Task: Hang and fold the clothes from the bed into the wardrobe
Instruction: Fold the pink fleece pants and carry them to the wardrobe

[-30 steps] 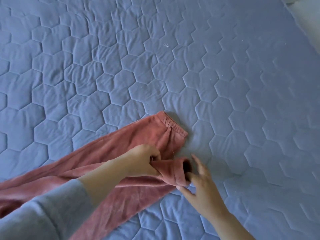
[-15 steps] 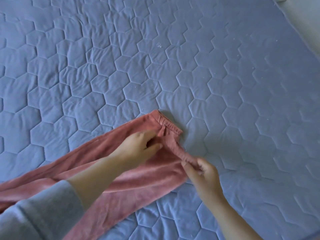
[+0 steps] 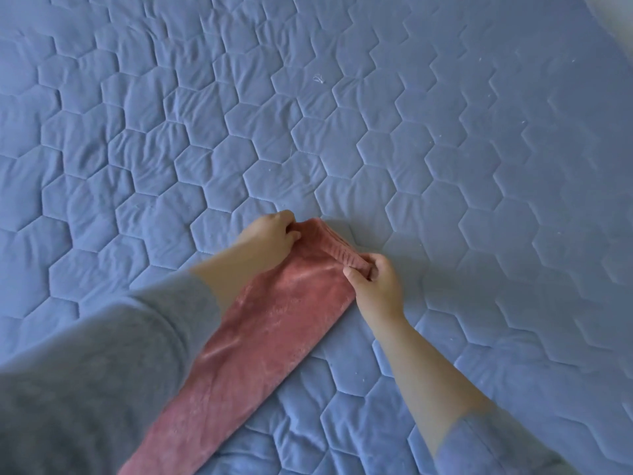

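A pink velvety garment (image 3: 260, 337) lies as a long narrow strip on the blue quilted bed (image 3: 342, 132), running from the lower left up to the middle. Its ribbed end (image 3: 337, 246) is stretched between my two hands. My left hand (image 3: 270, 236) pinches the upper left corner of that end. My right hand (image 3: 376, 286) pinches the lower right corner. Grey sleeves cover both forearms, and the left sleeve hides the garment's lower part.
The blue hexagon-quilted bed cover fills nearly the whole view. A small white thread (image 3: 318, 78) lies on it farther up. A pale strip beyond the bed's edge (image 3: 616, 15) shows at the top right.
Both hands shifted to the two corners of the ribbed end and pulled it taut. The garment now lies narrower and straighter than before.
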A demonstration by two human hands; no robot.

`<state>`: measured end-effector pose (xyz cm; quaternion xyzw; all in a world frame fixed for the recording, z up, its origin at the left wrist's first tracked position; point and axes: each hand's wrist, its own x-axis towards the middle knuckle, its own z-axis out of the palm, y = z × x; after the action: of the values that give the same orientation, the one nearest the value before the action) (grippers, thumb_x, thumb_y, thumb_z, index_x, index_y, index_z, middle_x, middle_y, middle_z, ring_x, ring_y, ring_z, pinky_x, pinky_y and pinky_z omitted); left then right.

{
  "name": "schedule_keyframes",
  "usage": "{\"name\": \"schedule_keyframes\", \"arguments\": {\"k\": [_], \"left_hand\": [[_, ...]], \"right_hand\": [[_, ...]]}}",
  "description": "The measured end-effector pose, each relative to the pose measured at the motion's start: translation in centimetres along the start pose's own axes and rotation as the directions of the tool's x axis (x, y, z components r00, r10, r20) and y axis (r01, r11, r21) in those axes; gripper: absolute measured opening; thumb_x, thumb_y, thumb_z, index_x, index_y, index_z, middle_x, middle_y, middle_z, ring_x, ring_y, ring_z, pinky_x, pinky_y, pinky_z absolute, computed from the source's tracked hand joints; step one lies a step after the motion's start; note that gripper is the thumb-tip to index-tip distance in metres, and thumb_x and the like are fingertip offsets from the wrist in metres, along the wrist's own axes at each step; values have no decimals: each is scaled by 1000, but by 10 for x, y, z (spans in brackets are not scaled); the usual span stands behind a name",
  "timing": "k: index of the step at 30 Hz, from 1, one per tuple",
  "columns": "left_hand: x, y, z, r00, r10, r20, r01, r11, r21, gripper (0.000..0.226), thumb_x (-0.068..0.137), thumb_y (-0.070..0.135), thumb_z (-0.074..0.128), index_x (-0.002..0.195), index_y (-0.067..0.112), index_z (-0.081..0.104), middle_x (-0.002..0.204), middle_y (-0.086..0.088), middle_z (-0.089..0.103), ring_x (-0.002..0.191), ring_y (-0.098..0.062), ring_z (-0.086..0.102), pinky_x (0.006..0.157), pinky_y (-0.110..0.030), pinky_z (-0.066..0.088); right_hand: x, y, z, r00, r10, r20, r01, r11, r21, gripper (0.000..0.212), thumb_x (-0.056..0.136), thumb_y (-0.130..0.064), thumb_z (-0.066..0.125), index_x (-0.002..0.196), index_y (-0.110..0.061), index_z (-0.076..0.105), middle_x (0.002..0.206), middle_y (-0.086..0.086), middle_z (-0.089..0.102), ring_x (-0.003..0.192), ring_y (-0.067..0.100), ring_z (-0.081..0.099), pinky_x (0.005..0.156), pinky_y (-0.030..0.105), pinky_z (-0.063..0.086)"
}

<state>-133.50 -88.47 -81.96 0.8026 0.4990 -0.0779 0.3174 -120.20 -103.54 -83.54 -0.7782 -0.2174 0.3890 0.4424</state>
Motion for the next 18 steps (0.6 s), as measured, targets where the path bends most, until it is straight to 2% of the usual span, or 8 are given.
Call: {"name": "schedule_keyframes", "arguments": {"k": [2, 5, 7, 9, 12, 14, 16, 18], "left_hand": [[2, 0, 8, 999, 27, -36, -28, 999, -35, 15, 98, 24, 48, 102, 12, 55, 103, -10, 62, 91, -27, 54, 75, -35, 44], [1, -6, 13, 985, 153, -75, -154, 988, -7, 14, 98, 26, 48, 101, 14, 54, 97, -7, 64, 90, -28, 58, 75, -39, 48], [-1, -10, 18, 972, 225, -65, -222, 974, 45, 17, 98, 32, 49, 102, 16, 53, 98, -4, 64, 90, -26, 59, 74, -37, 47], [-3, -11, 23, 970, 236, -50, -234, 971, 50, 22, 97, 35, 52, 107, 16, 54, 100, -3, 65, 92, -25, 59, 75, -35, 47], [-11, -17, 28, 977, 195, -86, -194, 981, 12, 29, 94, 41, 55, 102, 14, 54, 89, -2, 61, 84, -25, 58, 70, -36, 46], [-18, -29, 24, 988, 120, -94, -121, 993, -10, 32, 91, 46, 57, 97, 16, 54, 83, 3, 57, 78, -21, 55, 65, -34, 42], [-28, -47, 18, 999, 14, -42, -14, 1000, 1, 33, 88, 51, 58, 85, 19, 51, 76, 6, 53, 72, -17, 51, 58, -31, 37], [-42, -71, 11, 995, -84, 51, 83, 996, 34, 36, 86, 55, 58, 71, 24, 47, 70, 7, 52, 69, -17, 52, 54, -28, 33]], "right_hand": [[5, 4, 2, 999, -11, -31, 10, 999, -40, 14, 86, -9, 67, 93, -19, 60, 80, -8, 64, 73, 5, 60, 63, 6, 42], [4, 10, 2, 995, -35, -94, 33, 999, -31, 22, 88, -7, 62, 86, -28, 59, 82, -8, 65, 76, 6, 60, 68, 14, 44], [2, 16, 1, 994, -14, -110, 1, 992, -122, 18, 88, -7, 59, 92, -24, 59, 82, -12, 63, 77, 8, 59, 66, 17, 40], [1, 20, 0, 996, 6, -94, -27, 975, -220, 18, 89, -5, 58, 103, -16, 59, 85, -9, 62, 84, 16, 60, 68, 22, 40], [1, 14, 2, 996, -32, -83, 7, 958, -288, 26, 86, -12, 61, 112, -12, 57, 101, 1, 63, 98, 23, 59, 84, 34, 47], [-1, 8, 2, 992, -114, -49, 87, 920, -383, 42, 84, -22, 67, 122, -12, 54, 115, 5, 57, 110, 22, 52, 96, 38, 44], [-2, 2, 0, 985, -171, 35, 168, 871, -461, 58, 83, -33, 70, 132, -12, 49, 125, 6, 52, 120, 22, 46, 104, 38, 39], [2, -6, 0, 974, -185, 131, 226, 832, -507, 64, 83, -43, 69, 135, -12, 48, 131, 6, 53, 125, 23, 45, 106, 37, 37]]}}
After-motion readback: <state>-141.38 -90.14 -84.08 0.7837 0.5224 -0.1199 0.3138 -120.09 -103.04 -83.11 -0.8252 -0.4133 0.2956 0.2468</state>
